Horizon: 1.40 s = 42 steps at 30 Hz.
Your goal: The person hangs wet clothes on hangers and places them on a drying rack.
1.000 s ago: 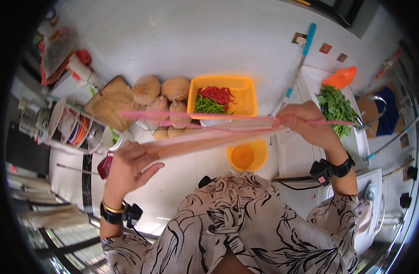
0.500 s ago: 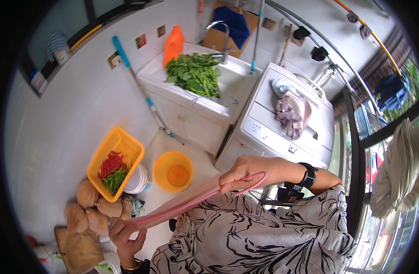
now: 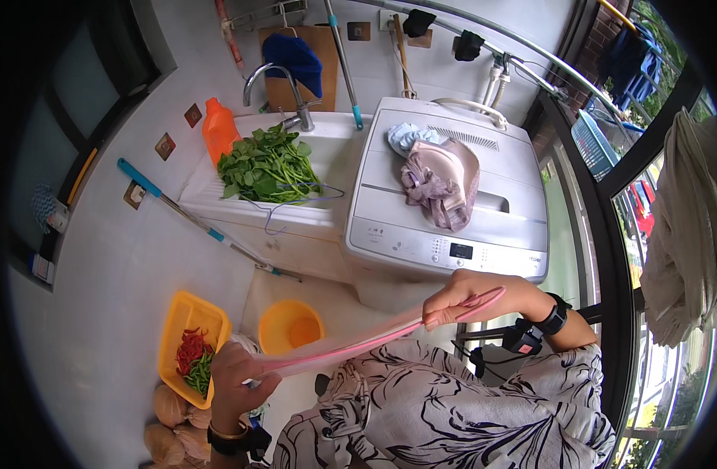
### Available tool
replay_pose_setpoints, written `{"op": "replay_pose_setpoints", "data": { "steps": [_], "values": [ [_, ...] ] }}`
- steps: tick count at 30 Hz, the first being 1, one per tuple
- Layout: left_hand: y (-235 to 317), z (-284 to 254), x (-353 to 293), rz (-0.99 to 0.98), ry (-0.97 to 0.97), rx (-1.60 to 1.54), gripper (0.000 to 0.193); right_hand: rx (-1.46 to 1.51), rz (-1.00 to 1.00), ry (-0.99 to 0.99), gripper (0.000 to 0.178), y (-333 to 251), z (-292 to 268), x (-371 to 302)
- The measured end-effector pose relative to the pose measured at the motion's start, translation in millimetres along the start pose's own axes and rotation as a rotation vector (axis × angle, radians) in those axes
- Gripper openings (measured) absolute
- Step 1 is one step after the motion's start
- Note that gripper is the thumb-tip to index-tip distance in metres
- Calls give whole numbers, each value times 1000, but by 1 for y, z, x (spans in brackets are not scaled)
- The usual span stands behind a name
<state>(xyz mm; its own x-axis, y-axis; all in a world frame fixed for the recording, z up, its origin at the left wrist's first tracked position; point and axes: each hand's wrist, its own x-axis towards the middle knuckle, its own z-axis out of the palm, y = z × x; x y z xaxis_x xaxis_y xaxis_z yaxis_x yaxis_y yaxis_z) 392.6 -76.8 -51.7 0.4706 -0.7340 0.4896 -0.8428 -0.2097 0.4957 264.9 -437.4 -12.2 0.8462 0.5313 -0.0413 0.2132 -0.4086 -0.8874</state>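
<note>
A thin, see-through sheet with pink edging (image 3: 358, 338) is stretched across the front of my patterned shirt; what it is exactly cannot be made out. My left hand (image 3: 240, 378) pinches one end, low on the left near the yellow basin. On the right, my right hand (image 3: 452, 298) grips the other end in front of the washing machine (image 3: 382, 242), with a pink loop of the edging sticking out past the fingers. Between the two hands the edging runs taut and slants upward to the right.
Leafy greens (image 3: 266, 166) and a wire hanger (image 3: 274, 215) lie on the sink (image 3: 335, 152), beside an orange bottle (image 3: 218, 131). Clothes (image 3: 444, 180) rest on the washer. Below stand a yellow bucket (image 3: 290, 327) and a yellow basin (image 3: 173, 328) of red and green peppers. A mop pole (image 3: 194, 211) leans nearby.
The view has turned rightward, so the washer and sink appear further left. Both hands keep their hold on the pink-edged sheet and appear further right in the picture.
</note>
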Motion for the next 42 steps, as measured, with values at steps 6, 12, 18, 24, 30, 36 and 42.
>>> {"op": "replay_pose_setpoints", "data": {
  "steps": [6, 12, 18, 24, 30, 36, 42],
  "values": [
    [1, 25, 63, 231, -14, -65, 19, 17, 91, 206, 19, 13, -11, -65],
    [25, 65, 123, 426, -202, -199, 16, 59, 154, 268, 19, 21, -2, -100],
    [2, 91, 161, 438, -178, -143, 21, 17, 270, 594, 27, 6, -18, -144],
    [15, 103, 191, 602, -131, -268, 20, 110, 289, 665, 28, 5, -9, -154],
    [14, 109, 203, 651, -174, -336, 20, 125, 317, 777, 32, 2, -8, -162],
    [22, 122, 211, 657, -209, -421, 21, 103, 444, 717, 32, 6, -4, -153],
    [37, 149, 233, 459, -440, -614, 24, 187, 454, 821, 29, 18, 3, -162]
  ]
}}
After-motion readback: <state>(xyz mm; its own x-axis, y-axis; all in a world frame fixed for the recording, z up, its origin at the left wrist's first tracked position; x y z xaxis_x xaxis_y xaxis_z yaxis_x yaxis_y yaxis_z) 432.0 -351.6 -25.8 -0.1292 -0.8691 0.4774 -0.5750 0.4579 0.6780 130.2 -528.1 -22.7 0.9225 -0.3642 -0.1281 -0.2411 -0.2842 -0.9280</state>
